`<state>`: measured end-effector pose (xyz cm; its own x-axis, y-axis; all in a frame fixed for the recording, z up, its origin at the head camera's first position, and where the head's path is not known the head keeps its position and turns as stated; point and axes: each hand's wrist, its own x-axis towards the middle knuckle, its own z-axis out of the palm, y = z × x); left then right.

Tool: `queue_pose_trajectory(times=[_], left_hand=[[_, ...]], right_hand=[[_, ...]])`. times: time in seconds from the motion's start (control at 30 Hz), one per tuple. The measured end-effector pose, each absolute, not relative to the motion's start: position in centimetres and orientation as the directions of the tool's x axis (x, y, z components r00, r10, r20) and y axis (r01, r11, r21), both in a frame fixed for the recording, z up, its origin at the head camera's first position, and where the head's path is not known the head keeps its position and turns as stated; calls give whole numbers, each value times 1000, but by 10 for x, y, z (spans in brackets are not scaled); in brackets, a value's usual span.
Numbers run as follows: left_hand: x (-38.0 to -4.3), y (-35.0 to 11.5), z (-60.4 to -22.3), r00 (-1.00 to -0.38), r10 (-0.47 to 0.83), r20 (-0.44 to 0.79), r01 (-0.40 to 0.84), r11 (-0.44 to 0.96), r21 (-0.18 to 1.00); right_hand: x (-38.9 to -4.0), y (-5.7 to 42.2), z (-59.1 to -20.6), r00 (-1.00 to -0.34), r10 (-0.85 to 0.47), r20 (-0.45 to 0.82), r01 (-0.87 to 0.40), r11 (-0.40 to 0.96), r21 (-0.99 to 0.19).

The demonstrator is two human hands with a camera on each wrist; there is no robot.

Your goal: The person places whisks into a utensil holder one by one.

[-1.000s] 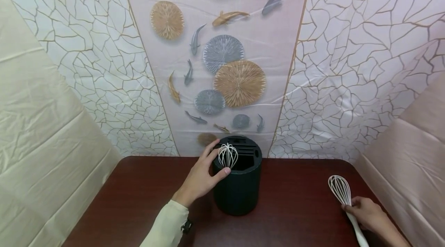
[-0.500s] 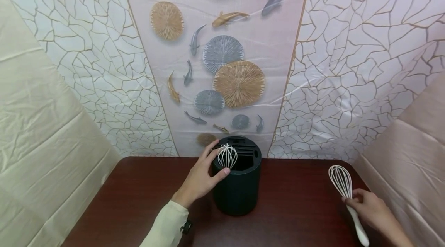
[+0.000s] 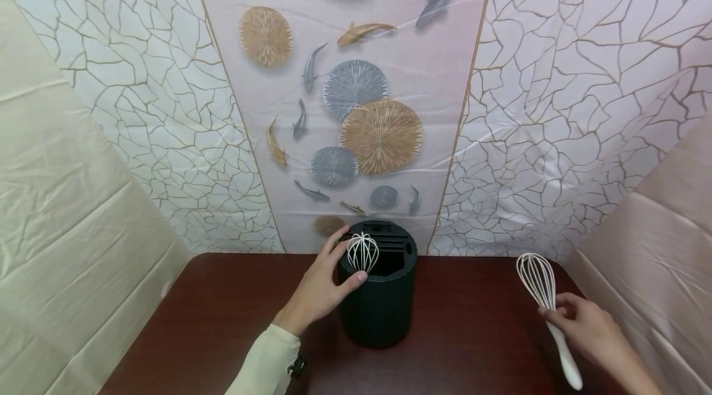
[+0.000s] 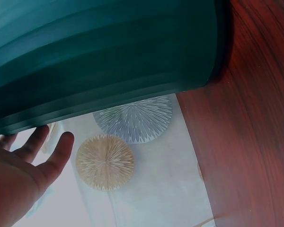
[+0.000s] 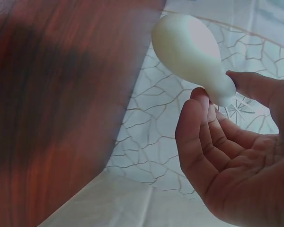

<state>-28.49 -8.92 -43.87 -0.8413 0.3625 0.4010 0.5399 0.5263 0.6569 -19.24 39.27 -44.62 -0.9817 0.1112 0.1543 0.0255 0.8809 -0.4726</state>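
A dark green utensil holder (image 3: 377, 311) with a slotted top stands on the table, its side filling the upper left wrist view. Out of its opening rises the wire head of a small white whisk (image 3: 363, 252), the handle hidden inside. My left hand (image 3: 317, 290) rests spread on the holder's left rim, thumb at the front and fingers farther back, around the small whisk's head. Over at the right, my right hand (image 3: 586, 327) pinches a larger white whisk (image 3: 538, 279) near the top of its handle (image 5: 189, 49). That whisk's wires point away from me.
The dark red wooden table (image 3: 461, 333) ends at a patterned cloth backdrop (image 3: 384, 86) just behind the holder. Plain cloth panels (image 3: 72, 246) slope down along both sides, the right one close to my right hand.
My right hand has moved away from me with the larger whisk, then slightly left, so the handle's end shows fully. The left hand, holder and small whisk stay in place.
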Motion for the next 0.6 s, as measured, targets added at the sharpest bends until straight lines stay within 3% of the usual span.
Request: queue_pose_trajectory(times=[0.4,0.6], left_hand=[[-287,-89,-441,-841,357,406,540,511,669],[-286,-88,-441,-842,359,403,538,507,673]], right_hand=[[-185,372,-431,-947,110,302,-47,882,-468],[-182,364,-423,-944,117,307,-43,882,-469]])
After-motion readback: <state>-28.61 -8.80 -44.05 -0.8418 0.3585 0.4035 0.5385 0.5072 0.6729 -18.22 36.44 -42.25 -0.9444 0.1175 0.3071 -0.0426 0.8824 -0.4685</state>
